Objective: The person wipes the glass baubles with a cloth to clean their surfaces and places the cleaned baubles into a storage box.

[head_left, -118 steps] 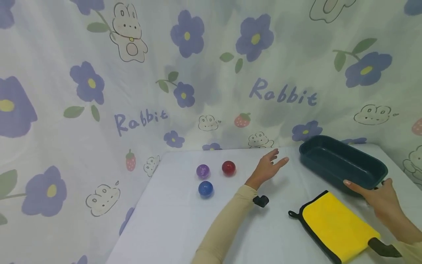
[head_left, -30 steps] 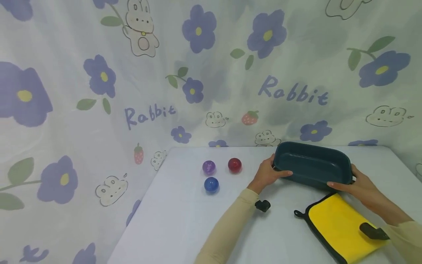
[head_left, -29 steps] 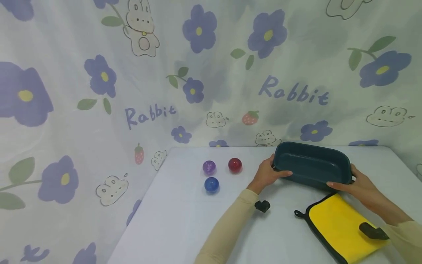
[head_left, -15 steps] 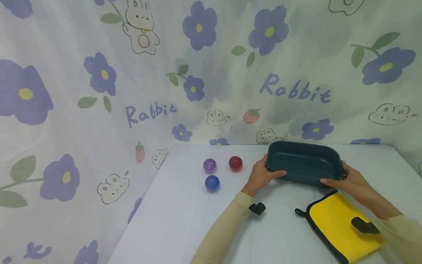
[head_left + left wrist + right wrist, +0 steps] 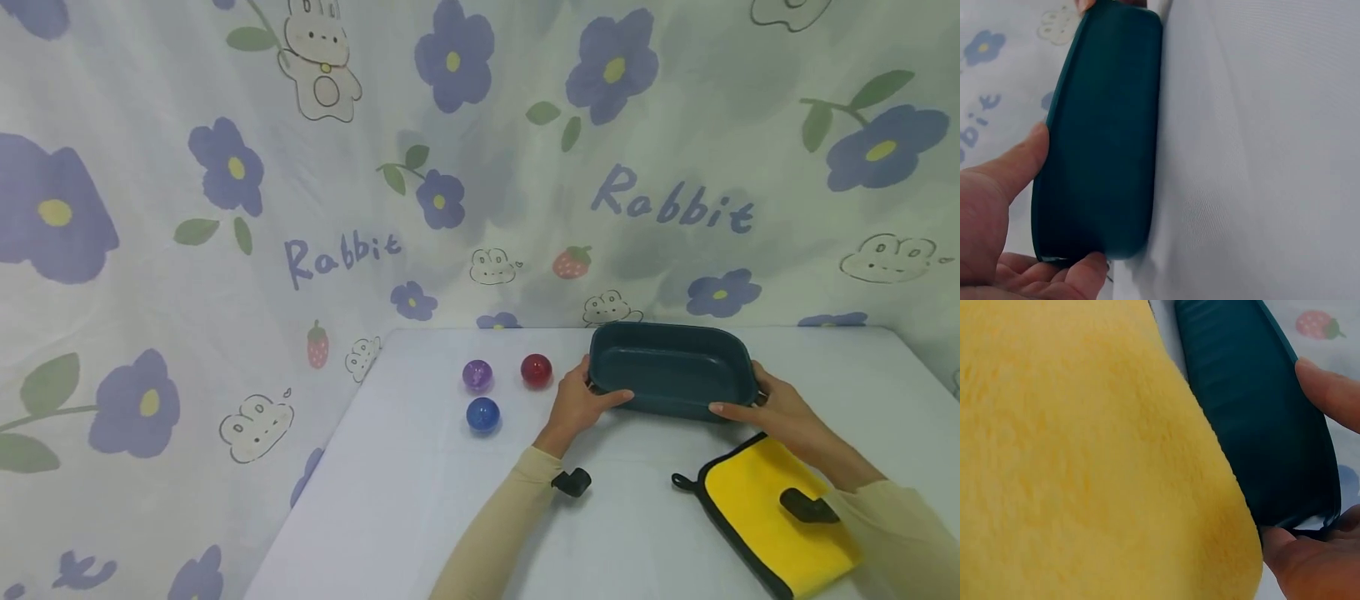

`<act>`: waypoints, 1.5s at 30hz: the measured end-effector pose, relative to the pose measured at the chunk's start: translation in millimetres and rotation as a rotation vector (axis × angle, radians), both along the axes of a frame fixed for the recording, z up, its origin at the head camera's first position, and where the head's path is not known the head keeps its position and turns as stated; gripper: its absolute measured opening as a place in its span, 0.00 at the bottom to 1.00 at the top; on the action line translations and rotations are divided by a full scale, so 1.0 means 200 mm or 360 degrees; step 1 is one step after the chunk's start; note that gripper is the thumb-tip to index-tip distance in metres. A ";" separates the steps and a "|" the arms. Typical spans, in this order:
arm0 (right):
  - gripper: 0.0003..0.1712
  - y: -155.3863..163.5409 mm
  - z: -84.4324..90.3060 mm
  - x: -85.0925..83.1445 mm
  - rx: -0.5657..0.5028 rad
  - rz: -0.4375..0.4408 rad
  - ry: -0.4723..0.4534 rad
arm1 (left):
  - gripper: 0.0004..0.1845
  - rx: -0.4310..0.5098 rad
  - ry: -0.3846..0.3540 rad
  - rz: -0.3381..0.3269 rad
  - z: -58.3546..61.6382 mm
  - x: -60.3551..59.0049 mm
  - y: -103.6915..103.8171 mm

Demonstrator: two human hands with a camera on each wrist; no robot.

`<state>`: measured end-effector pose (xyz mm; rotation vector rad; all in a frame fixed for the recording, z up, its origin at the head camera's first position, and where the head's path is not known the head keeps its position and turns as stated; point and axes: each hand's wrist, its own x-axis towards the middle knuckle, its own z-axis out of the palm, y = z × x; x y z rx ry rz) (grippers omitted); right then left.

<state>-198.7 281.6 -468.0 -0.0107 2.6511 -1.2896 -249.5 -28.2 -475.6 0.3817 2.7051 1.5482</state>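
Note:
A dark teal rectangular baking dish (image 5: 672, 367) is held between both hands at the back of the table. My left hand (image 5: 576, 407) grips its left end, thumb along the near rim, fingers curled under the end handle. At the opposite end, my right hand (image 5: 787, 417) grips in the same way, its thumb on the front rim. The left wrist view shows the side wall of the dish (image 5: 1100, 131) close over the white cloth. In the right wrist view, a yellow cloth (image 5: 1097, 450) covers much of the picture, partly hiding the dish (image 5: 1260, 406).
Left of the dish lie a red ball (image 5: 536, 371), a purple ball (image 5: 477, 376) and a blue ball (image 5: 483, 415). The yellow cloth with black edging and a loop (image 5: 772, 508) lies under the right forearm. A printed curtain (image 5: 480, 167) hangs behind the white table (image 5: 405, 500).
My left hand has come onto the dish's left end, joining the right. Both hands have shifted the dish left toward the balls and turned it nearly parallel to the back edge.

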 end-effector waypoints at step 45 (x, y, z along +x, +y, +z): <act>0.67 -0.22 -0.02 0.02 -0.0091 0.0122 0.0134 | 0.46 0.0245 0.0048 0.0039 -0.04 0.14 -0.23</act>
